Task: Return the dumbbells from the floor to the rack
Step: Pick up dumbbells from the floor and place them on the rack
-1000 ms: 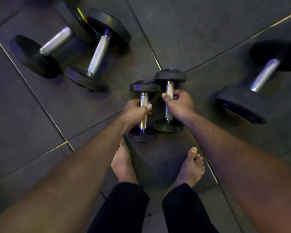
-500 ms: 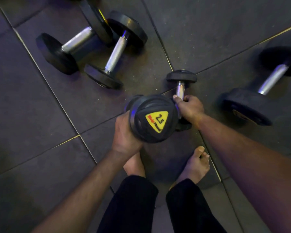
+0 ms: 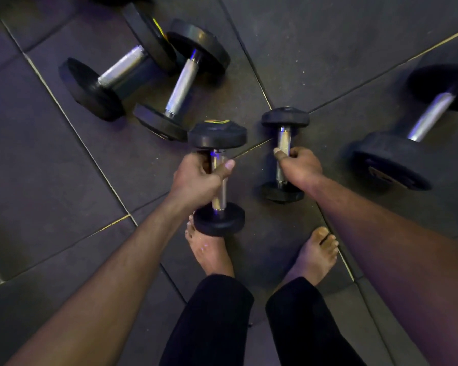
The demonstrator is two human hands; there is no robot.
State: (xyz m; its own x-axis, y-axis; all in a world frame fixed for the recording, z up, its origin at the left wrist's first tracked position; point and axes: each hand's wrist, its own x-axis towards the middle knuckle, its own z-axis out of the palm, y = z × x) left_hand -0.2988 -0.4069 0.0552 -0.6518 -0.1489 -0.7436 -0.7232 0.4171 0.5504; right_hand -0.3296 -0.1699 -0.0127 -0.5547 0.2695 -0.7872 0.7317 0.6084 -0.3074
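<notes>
left hand (image 3: pixel 196 178) wrapped on dumbbell A (image 3: pixel 218 178), axis pointing away | right hand (image 3: pixel 299 165) wrapped on dumbbell B (image 3: pixel 284 154), parallel | rack unseen

I am standing in what appears, in dim light, to be a gym: dark rubber floor tiles (image 3: pixel 50 167) and 5 chrome-handled dumbbells (image 3: pixel 181 85).

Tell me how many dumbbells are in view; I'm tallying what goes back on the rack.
5. One small dumbbell in the left hand, one in the right hand, two larger on the floor upper left, one at right. Others may lie outside the frame.
</notes>
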